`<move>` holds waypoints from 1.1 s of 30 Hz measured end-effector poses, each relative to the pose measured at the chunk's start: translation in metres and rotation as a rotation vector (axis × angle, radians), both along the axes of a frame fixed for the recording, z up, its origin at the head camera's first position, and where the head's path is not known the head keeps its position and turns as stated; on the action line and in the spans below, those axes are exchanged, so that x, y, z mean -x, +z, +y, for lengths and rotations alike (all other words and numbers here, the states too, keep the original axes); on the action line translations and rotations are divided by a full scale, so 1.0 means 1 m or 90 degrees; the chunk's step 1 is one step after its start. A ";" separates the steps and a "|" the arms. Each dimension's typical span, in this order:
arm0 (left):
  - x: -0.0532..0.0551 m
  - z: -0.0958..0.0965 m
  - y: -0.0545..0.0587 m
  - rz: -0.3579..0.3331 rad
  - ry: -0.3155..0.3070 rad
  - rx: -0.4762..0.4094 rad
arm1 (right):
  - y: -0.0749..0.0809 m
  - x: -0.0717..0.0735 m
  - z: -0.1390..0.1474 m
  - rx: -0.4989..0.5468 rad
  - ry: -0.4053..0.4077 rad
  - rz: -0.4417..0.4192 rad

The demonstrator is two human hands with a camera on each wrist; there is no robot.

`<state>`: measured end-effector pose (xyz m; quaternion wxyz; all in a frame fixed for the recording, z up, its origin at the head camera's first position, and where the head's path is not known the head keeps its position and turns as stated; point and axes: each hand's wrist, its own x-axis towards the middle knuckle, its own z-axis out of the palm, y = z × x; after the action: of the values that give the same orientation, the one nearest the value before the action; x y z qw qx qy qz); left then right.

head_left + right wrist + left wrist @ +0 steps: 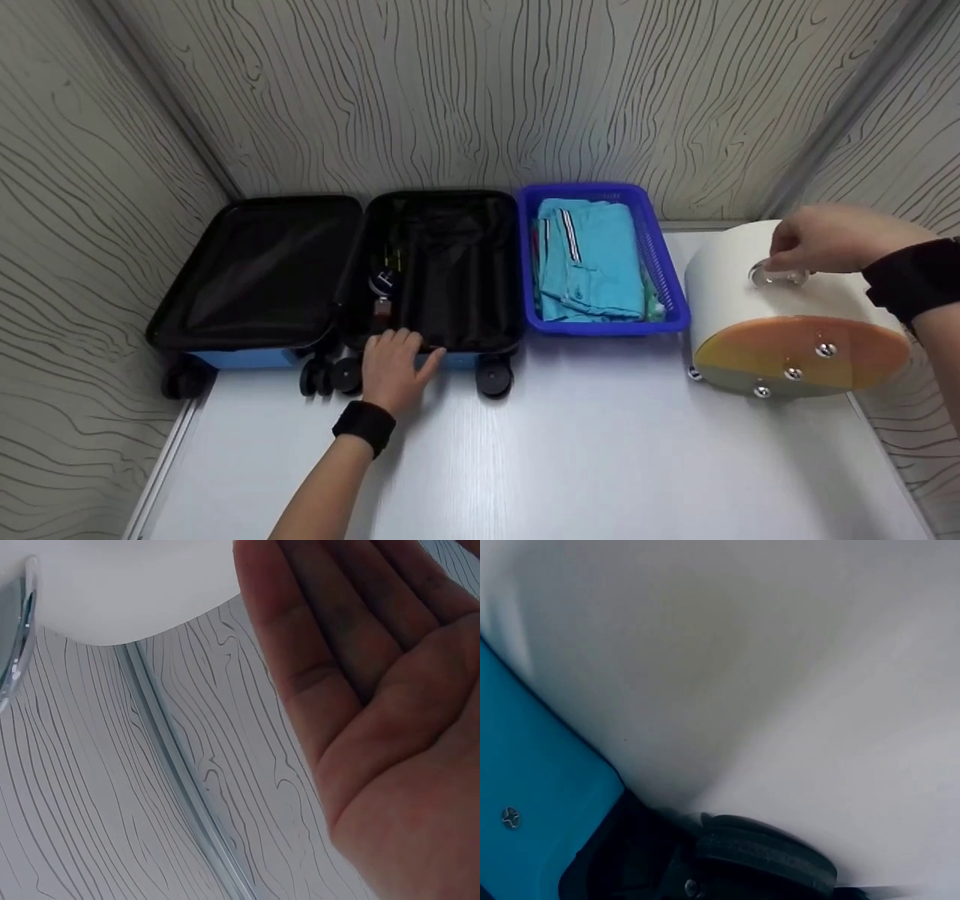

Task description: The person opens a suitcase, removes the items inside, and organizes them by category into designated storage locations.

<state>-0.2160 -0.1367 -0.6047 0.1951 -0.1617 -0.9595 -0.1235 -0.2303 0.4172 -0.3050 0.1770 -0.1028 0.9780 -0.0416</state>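
A blue suitcase lies open, its black inner half (450,277) and black lid half (277,274) side by side. My left hand (391,375) rests at the near rim of the right half, fingers extended over the edge. Just beyond those fingertips, inside, are a dark blue item with white lettering (382,282) and a small reddish-brown item (382,307). My right hand (825,238) is over a white rounded box (727,285) with a coloured front, its fingers overlapping the clear handle (759,276). In the right wrist view the visible fingers hold nothing, and the clear handle (16,637) is off to the left.
A blue plastic basket (600,328) between suitcase and box holds folded turquoise clothing (600,255) and a green item (655,306) at its side. Black suitcase wheels (494,376) jut toward the front of the white table (562,450). Patterned wall panels (450,90) enclose the table.
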 end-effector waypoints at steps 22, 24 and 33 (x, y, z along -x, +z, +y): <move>-0.002 0.000 -0.004 0.017 0.000 -0.008 | -0.001 -0.026 -0.039 -0.046 0.120 0.011; -0.003 0.000 -0.004 0.014 0.001 -0.008 | -0.001 -0.027 -0.042 -0.047 0.121 0.002; 0.000 0.001 -0.002 0.015 -0.002 -0.008 | 0.000 -0.028 -0.052 -0.030 0.145 -0.018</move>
<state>-0.2162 -0.1355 -0.6072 0.2074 -0.1633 -0.9561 -0.1275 -0.2018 0.3650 -0.3048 0.1965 -0.2084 0.9581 0.0003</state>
